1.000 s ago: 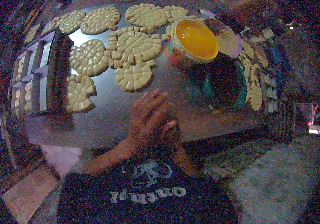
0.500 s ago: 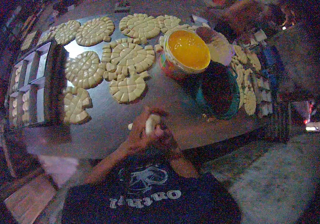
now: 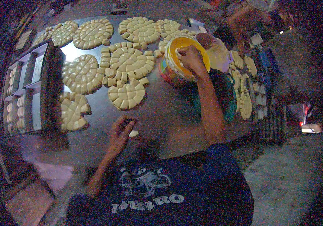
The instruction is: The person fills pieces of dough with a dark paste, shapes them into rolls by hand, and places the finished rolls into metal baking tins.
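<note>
My right hand is inside the mouth of a round bucket of yellow-orange paste. Its fingers are closed, and a small pale bit shows at their tips; I cannot make out what it is. Above the near part of the table my left hand is curled, thumb and fingertips close together, and any content is hidden. Right beside its thumb lies a small white dough piece. Ahead of it sits a round slab of dough scored into pieces.
Several more scored dough rounds cover the far and left table. A dark divided tray with rows of pale pieces stands at left. Right of the bucket are a teal tub, partly behind my forearm, and more dough. Another person's arm is beyond.
My hands, together around a pale dough piece before, have parted. The right one has reached forward and right into the bucket; the left has moved slightly left, beside the small dough piece.
</note>
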### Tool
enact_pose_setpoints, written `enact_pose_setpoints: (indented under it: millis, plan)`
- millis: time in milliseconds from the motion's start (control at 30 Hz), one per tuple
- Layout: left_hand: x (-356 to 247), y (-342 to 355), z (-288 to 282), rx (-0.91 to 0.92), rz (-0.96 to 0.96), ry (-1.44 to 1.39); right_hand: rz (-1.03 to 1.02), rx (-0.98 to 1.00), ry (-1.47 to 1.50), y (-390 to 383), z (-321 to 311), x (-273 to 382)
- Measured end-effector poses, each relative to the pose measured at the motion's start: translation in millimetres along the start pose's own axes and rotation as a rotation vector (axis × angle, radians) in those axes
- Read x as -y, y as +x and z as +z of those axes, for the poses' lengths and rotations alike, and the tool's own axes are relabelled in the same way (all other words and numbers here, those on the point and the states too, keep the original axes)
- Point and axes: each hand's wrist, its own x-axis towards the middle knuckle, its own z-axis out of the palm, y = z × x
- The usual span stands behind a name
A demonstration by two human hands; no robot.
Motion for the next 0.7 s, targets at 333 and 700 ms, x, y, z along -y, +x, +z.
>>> enact_pose_setpoints:
  millis: [333, 700]
  plan:
    - [-9, -5, -12, -0.073, -0.04, 0.077, 0.151, 0.244, 0.291, 17, 8, -7]
    - [-41, 9, 17, 0.14, -0.238, -0.428, 0.236, 0.379, 1.377, -97, -32, 71]
